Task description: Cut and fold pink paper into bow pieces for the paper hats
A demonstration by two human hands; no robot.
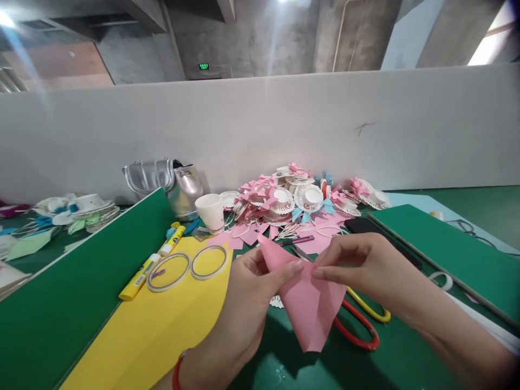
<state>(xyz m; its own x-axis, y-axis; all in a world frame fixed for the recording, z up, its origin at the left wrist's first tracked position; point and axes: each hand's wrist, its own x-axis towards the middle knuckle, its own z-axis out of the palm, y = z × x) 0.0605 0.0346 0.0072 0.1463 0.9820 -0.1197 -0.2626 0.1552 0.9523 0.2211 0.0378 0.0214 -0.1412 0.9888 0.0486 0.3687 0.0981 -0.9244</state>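
A sheet of pink paper [311,309], bent and creased, hangs above the green table between my two hands. My left hand [260,281] pinches its upper left part, thumb in front and fingers behind. On the upper right, the thumb and index finger of my right hand [353,257] are closed on the same paper. Partly hidden behind the paper lie scissors [361,330] with one red and one yellow handle loop. A scrap with a white scalloped edge [277,301] peeks out beneath my left thumb.
A heap of paper-cup crafts with pink bows [284,197] stands at the back. Left are a white paper cup [210,212], tape rolls [209,262], glue sticks [140,277] on yellow paper [170,330], and a silver bag [187,189]. Green dividers [105,276] flank both sides.
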